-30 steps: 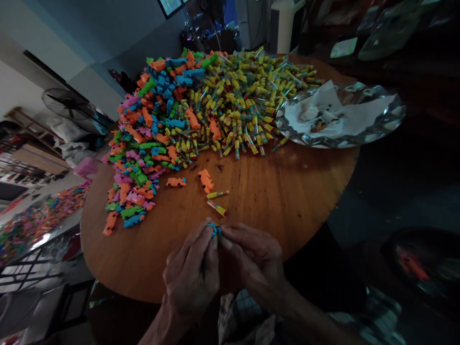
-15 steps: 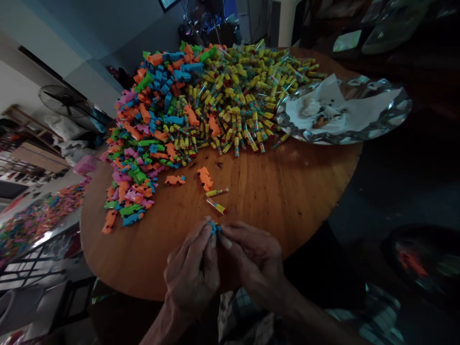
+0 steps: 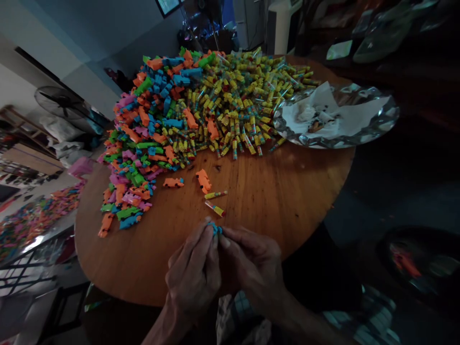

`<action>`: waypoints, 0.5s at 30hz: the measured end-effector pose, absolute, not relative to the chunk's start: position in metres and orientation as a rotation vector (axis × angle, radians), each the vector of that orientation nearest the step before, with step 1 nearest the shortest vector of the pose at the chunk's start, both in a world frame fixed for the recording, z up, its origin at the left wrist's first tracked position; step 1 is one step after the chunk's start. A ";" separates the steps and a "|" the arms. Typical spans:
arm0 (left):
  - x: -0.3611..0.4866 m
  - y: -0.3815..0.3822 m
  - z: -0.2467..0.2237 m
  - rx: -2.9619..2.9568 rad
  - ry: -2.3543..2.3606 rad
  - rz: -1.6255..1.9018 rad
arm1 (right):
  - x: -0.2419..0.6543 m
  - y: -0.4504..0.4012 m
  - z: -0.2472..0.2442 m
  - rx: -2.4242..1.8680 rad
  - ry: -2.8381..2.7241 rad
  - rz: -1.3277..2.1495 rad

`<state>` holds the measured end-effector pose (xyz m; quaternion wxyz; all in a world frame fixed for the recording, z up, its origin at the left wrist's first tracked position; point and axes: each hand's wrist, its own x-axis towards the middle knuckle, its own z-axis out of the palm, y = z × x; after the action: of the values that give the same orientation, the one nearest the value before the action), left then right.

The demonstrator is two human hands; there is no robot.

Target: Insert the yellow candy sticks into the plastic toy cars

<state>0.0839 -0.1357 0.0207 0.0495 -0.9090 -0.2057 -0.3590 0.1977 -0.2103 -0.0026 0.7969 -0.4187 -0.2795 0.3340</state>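
Note:
A small blue piece (image 3: 215,230) is pinched between the fingertips of both hands, above the near part of the round wooden table (image 3: 251,187). My left hand (image 3: 196,270) is closed on its left side, and my right hand (image 3: 255,263) is closed on its right side. The fingers cover much of the piece. Just beyond them lie two yellow-labelled clear tubes, one (image 3: 214,208) nearer and one (image 3: 216,195) farther. Past these rest an orange toy car (image 3: 203,181) and another orange toy car (image 3: 173,182).
A pile of colourful toy cars (image 3: 138,158) covers the table's left and back. Beside it is a heap of yellow tubes (image 3: 240,100). A shiny tray (image 3: 323,141) holding white paper sits at the right edge. More coloured pieces (image 3: 43,211) lie beyond the table at left.
The camera view has shifted slightly. Both hands stay together on the blue piece, with only a slight change in how it shows between the fingertips.

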 end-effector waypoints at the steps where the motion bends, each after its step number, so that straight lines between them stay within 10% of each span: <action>1: 0.083 -0.136 0.021 -2.760 -0.628 -1.096 | 0.197 -0.211 -0.003 -0.927 -0.623 0.706; 15: 0.079 -0.134 0.017 -2.746 -0.652 -1.130 | 0.193 -0.209 -0.013 -0.971 -0.799 0.572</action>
<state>0.0795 -0.1337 0.0166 0.0506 -0.9021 -0.2141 -0.3712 0.1926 -0.2086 -0.0128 0.7707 -0.4478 -0.3684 0.2640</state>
